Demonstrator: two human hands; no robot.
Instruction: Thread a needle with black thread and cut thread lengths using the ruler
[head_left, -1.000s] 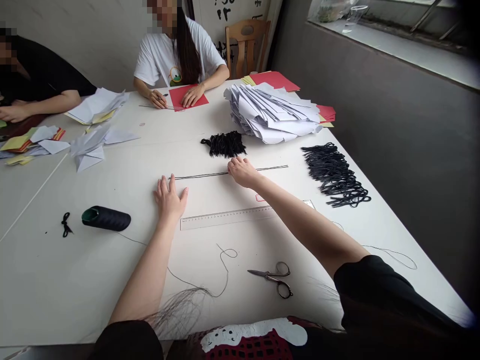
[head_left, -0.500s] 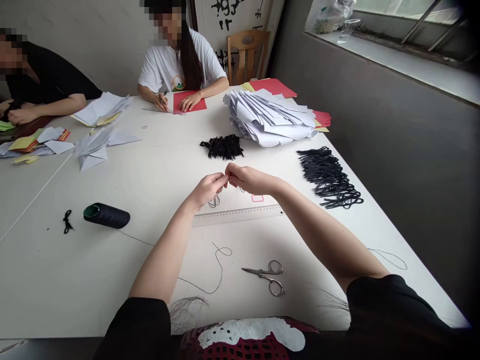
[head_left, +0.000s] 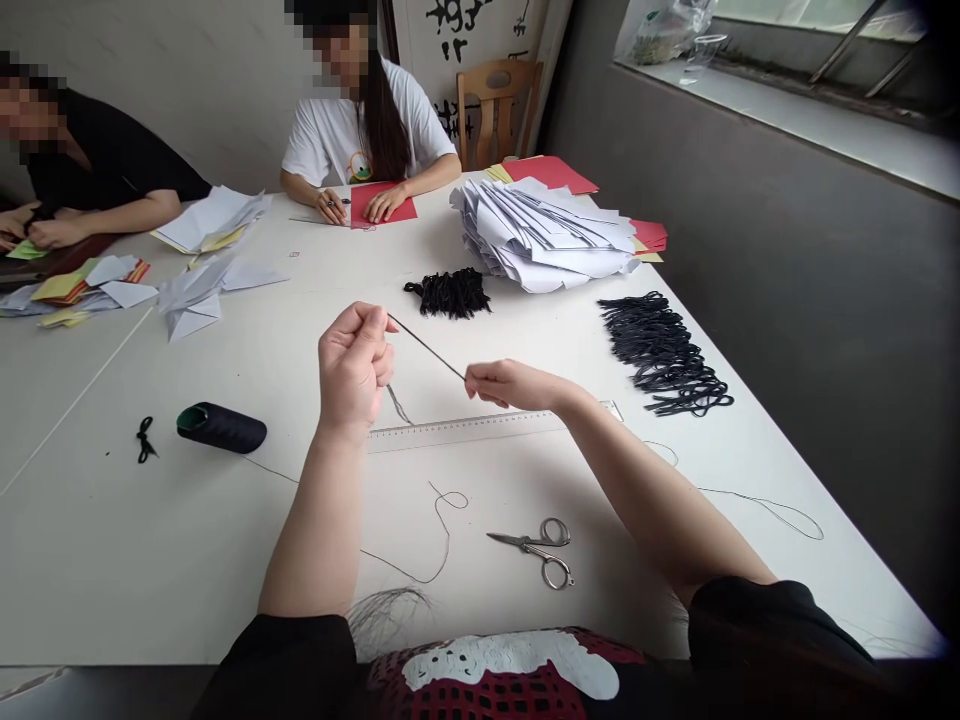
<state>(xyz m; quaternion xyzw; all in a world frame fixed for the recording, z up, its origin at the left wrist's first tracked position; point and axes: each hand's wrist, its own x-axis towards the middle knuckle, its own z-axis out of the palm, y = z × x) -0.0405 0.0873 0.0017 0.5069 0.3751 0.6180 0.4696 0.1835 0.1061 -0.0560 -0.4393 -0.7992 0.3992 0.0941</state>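
Observation:
A folded bunch of black thread (head_left: 426, 347) is stretched tight between my two hands above the white table (head_left: 112, 540). My left hand (head_left: 354, 366) is raised in a fist, pinching one end, and a short tail hangs below it. My right hand (head_left: 508, 384) pinches the other end lower down, just above a clear ruler (head_left: 480, 428). Small scissors (head_left: 541, 551) lie nearer to me, beside a loose curl of thread (head_left: 442, 520). A black thread spool (head_left: 222, 427) lies to the left.
A pile of black thread bundles (head_left: 448, 292) and a row of black loops (head_left: 666, 350) lie beyond my hands. Behind them is a tall stack of white folded paper (head_left: 547, 235). Two other people sit at the far side with paper; a dark wall runs along the right.
My hands lifted the straight thread off the table, met above the ruler, then pulled apart. My left hand rose, and the thread is now taut between them.

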